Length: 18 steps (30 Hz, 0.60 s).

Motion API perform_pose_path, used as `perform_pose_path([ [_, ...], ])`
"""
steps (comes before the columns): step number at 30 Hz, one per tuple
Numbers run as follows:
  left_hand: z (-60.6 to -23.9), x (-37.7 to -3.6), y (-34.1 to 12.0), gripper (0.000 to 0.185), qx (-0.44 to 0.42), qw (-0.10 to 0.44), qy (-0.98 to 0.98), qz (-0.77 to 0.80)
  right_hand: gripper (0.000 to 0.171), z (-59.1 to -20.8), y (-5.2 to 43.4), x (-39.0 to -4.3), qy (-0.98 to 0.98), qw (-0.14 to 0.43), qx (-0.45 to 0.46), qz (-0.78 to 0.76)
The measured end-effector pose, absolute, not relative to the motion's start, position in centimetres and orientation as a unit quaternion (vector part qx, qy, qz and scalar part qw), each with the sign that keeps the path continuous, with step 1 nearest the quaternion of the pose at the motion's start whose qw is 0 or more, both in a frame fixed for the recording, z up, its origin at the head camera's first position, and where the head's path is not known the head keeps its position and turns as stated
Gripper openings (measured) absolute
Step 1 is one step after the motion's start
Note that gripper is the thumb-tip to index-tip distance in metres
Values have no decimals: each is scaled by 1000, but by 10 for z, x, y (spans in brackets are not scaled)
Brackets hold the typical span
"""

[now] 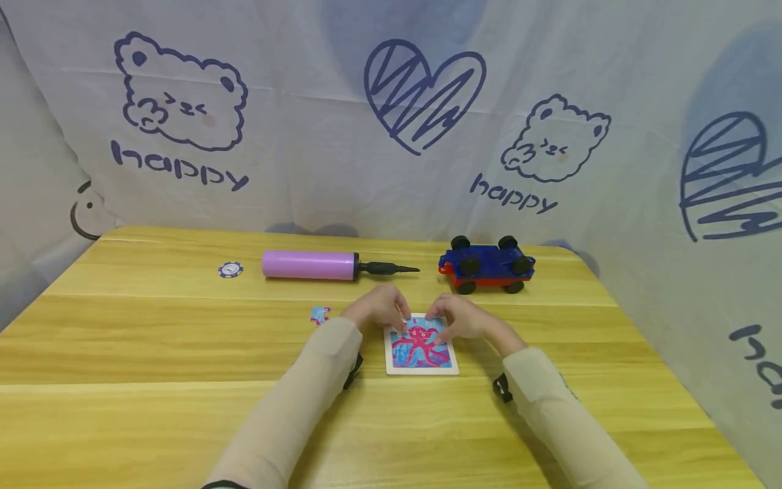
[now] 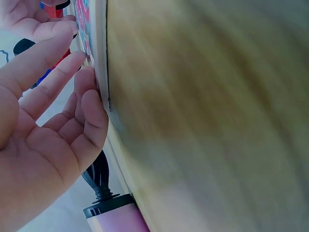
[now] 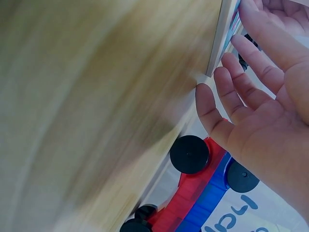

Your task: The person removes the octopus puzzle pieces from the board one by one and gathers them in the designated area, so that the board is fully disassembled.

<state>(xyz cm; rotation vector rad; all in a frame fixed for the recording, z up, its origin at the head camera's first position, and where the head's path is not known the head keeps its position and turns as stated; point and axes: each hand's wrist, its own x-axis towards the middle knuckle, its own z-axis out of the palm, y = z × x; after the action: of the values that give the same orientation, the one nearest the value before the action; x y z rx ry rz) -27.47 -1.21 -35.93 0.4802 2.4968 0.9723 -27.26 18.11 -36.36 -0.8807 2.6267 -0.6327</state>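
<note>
Wooden table (image 1: 153, 407), purple pump (image 1: 308, 265) beyond the hands, upturned toy car (image 1: 487, 265) beyond the right hand (image 1: 461, 319), puzzle (image 1: 420, 350) under both hands, fingers relaxed and touching its top edge, left hand (image 1: 377, 309), loose piece (image 1: 320, 314) just left of it, chip (image 1: 230, 269) farther left

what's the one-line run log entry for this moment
left hand: fingertips on puzzle board top edge | right hand: same, opposite side | loose puzzle piece: left of board | pump, toy car: behind
</note>
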Motion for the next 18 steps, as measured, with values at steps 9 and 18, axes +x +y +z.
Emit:
perform_pose_path([
  [9, -360, -276, -8, 14, 168, 199, 909, 325, 32, -364, 181, -272, 914, 148, -302, -224],
  [18, -358, -272, -3, 19, 161, 194, 921, 296, 32, -365, 182, -273, 912, 144, -308, -227],
])
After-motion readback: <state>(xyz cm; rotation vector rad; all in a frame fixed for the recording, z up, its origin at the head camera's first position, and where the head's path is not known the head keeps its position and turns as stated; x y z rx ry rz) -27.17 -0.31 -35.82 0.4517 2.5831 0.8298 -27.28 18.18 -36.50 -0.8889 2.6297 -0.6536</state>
